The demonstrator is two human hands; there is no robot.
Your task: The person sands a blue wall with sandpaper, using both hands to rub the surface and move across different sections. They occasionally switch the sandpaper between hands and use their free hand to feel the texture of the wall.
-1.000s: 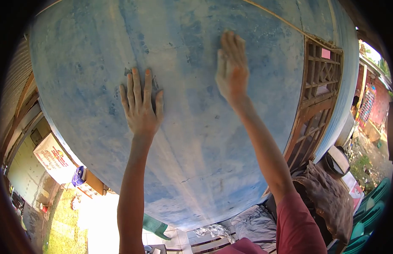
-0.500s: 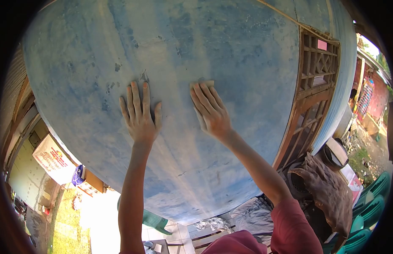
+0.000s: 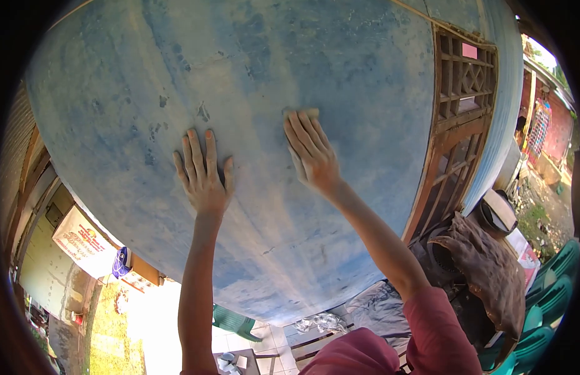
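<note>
A worn blue painted wall (image 3: 340,56) fills most of the head view. My left hand (image 3: 204,178) lies flat on it with the fingers spread, and it holds nothing. To its right, my right hand (image 3: 312,156) presses a small tan sanding pad (image 3: 308,113) against the wall. Only the pad's top edge shows past my fingertips. The two hands are about a hand's width apart. A pale scuffed streak runs down the wall below them.
A brown wooden lattice frame (image 3: 462,94) adjoins the wall on the right. Below it a brown cloth (image 3: 484,262) drapes over piled things, with green plastic chairs (image 3: 546,312) beside them. A white banner (image 3: 83,240) hangs at the lower left.
My right hand came down and left from high on the wall to beside my left hand, bringing the pad with it. My left hand sits slightly lower in view.
</note>
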